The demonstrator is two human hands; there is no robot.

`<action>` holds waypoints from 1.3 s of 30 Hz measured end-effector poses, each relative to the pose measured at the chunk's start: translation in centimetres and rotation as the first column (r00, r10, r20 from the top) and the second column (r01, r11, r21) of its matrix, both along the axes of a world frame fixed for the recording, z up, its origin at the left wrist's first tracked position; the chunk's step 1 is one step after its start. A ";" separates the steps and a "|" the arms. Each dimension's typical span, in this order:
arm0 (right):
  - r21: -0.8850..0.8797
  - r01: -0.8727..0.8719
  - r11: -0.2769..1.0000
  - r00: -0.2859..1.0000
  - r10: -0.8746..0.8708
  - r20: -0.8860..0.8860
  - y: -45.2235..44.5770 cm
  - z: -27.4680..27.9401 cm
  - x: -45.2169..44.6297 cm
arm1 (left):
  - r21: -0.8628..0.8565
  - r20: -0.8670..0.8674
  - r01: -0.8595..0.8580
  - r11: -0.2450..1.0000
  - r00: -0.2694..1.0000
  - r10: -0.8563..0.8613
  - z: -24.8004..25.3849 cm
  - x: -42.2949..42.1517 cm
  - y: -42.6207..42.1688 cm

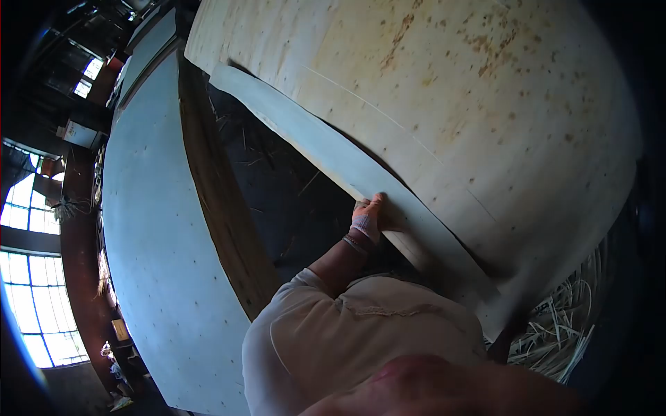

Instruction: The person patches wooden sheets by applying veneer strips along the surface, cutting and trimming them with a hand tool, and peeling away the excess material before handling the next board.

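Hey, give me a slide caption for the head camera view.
A left hand, thumb on top, holds the edge of a pale strip alongside a large brown-speckled sheet.

1 long, narrow, pale strip (305,128) lies pinched at its near edge by the left hand (369,213), slightly bowed, stretching to both sides of the hand. 1 broad cream sheet (444,118), brown-speckled and thinly scratched, spreads beyond the hand, right beside the strip; whether the 2 join is unclear.
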State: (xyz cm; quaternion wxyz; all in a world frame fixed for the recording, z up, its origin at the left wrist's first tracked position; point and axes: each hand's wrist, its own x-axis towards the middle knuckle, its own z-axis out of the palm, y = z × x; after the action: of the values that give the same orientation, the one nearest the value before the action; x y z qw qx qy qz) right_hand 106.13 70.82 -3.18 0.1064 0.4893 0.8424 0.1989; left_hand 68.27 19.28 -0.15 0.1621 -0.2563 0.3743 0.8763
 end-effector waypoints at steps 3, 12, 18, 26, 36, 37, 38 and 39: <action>-0.061 0.011 0.998 0.995 -0.017 -0.096 -0.2 -1.2 2.1 | -0.062 0.085 0.063 0.996 0.995 -0.058 2.8 -0.4 0.3; -0.125 0.118 0.985 0.993 -0.119 -0.006 7.7 -8.7 9.9 | -0.225 0.160 0.174 0.959 0.977 -0.140 -5.2 -2.1 2.4; -0.078 -0.039 0.996 0.997 0.034 -0.062 1.6 -4.2 2.7 | -0.315 0.074 0.045 0.948 0.997 -0.023 -1.8 -7.2 2.2; -0.392 0.142 0.909 0.839 -0.320 -0.439 -6.6 -3.1 -3.8 | -0.410 -0.083 0.053 0.911 0.992 -0.095 -1.7 -19.4 -3.9; -0.219 -0.212 0.952 0.968 0.175 -0.178 -17.1 -2.6 -12.3 | -0.521 -0.004 0.158 0.839 0.982 -0.188 -3.7 -30.6 -8.3; -0.360 -0.016 0.933 0.871 -0.164 -0.462 -15.9 -3.3 -12.2 | -0.453 0.018 0.179 0.873 0.981 -0.192 -2.9 -30.0 -6.7; -0.466 0.100 0.879 0.567 -0.435 -0.700 -14.7 -4.0 -12.0 | -0.384 0.042 0.198 0.902 0.979 -0.197 -2.0 -29.3 -5.1; -0.634 0.110 0.765 0.449 -0.608 -0.655 -15.3 1.9 -13.9 | -0.412 -0.019 0.190 0.891 0.976 -0.216 0.4 -26.9 -2.7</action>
State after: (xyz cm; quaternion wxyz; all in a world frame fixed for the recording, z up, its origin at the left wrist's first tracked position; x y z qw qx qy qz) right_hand 92.19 55.47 -1.28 -0.1426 0.6499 0.6766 -0.3155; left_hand 41.39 16.61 0.24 0.1836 -0.2158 0.5786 0.7648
